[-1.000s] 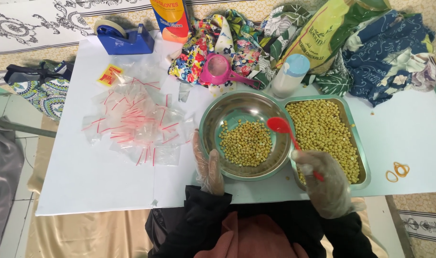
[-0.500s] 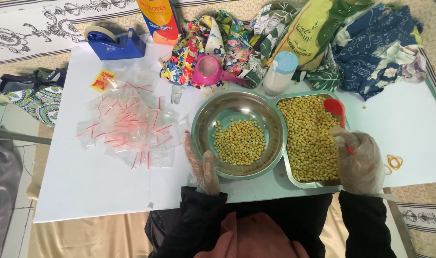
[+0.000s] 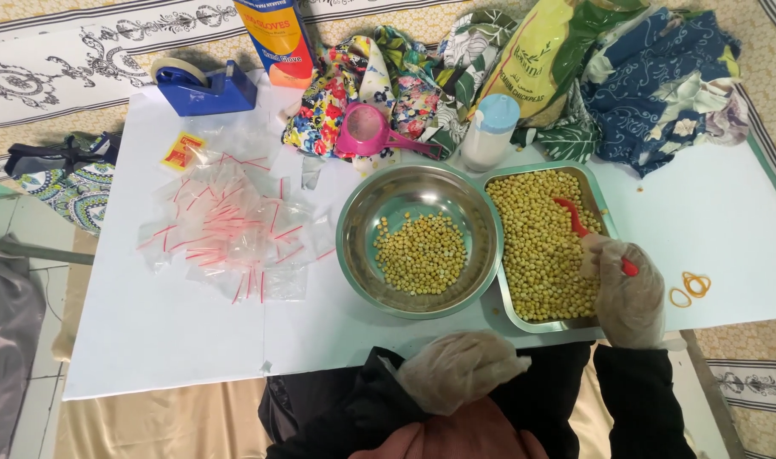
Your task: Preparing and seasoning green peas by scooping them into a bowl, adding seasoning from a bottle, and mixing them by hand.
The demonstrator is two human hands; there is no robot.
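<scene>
My gloved right hand [image 3: 628, 293] is closed around the handle of a red spoon [image 3: 575, 218], its bowl dipped into the yellow chickpeas [image 3: 537, 246] in the rectangular metal tray [image 3: 500, 299]. My gloved left hand [image 3: 458, 367] hangs loosely curled and empty below the table edge, near the round steel bowl [image 3: 358, 212] just left of the tray

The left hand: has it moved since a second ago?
Yes. The left hand was resting against the near rim of the round bowl; it has pulled back off the table toward the body, while the bowl stays put.
</scene>
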